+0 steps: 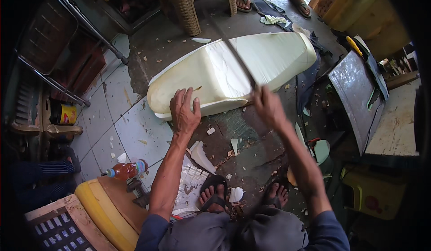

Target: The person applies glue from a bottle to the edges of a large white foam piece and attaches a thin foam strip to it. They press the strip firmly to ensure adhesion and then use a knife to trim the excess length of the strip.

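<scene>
A long cream foam seat (278, 55), shaped like a motorcycle seat, lies across the floor in front of me. My left hand (184, 112) rests on its near left end, fingers stretched out over the foam. My right hand (269, 105) is closed at the foam's near edge, round the lower end of a long thin dark blade (238, 58). That blade slants up and left across the seat's middle, its far end past the far edge. Motion blurs both blade and right hand, and the grip hides the handle. Whether the blade touches the foam I cannot tell.
Foam scraps (202, 156) litter the floor round my feet. Beyond the seat stands a woven-look stool (191, 8), near another person's sandalled feet (244, 2). A bottle (125, 169) lies at left, near a yellow-edged seat (98, 210). Grey panels (354, 89) lean at right.
</scene>
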Demonstrator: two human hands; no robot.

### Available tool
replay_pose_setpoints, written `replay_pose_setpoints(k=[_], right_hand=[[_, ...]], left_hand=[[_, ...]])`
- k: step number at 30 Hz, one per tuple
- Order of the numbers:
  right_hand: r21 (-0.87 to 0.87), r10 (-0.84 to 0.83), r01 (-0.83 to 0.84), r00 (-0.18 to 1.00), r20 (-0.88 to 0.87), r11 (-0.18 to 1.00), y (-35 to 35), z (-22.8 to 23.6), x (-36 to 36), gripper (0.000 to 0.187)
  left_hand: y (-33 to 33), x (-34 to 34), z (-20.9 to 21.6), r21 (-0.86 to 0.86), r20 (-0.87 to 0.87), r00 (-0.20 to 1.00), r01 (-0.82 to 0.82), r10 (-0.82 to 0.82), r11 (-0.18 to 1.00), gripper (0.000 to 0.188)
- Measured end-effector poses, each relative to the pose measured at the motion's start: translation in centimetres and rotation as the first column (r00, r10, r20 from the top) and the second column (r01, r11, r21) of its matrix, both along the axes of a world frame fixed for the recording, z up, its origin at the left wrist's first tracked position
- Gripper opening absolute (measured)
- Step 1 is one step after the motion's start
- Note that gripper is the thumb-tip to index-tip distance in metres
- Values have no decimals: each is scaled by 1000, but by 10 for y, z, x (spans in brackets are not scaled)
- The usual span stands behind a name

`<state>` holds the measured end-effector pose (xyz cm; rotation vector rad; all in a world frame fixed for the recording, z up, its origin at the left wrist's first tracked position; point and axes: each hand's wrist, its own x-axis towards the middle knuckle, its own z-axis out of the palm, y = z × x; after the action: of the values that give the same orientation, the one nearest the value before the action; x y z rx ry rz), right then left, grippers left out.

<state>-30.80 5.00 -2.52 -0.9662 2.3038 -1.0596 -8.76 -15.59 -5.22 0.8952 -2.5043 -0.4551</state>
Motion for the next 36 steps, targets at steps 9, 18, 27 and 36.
replay_pose_setpoints(k=[9,18,27,36], right_hand=[[409,313,-101,812,-493,907,-71,52,-264,40],[291,149,48,773,-616,956,43,49,-120,35],[514,88,77,953,-289,854,150,110,70,34],[192,-106,-21,771,628,981,52,55,103,49]], left_hand=[[-14,-4,-29,-236,96,995,48,-26,971,50],[-61,25,-13,-103,-50,994,88,-93,991,33],[-24,21,-8,-26,1,994,-113,113,993,36],[-15,14,-6,80,337,924,-221,182,972,62]])
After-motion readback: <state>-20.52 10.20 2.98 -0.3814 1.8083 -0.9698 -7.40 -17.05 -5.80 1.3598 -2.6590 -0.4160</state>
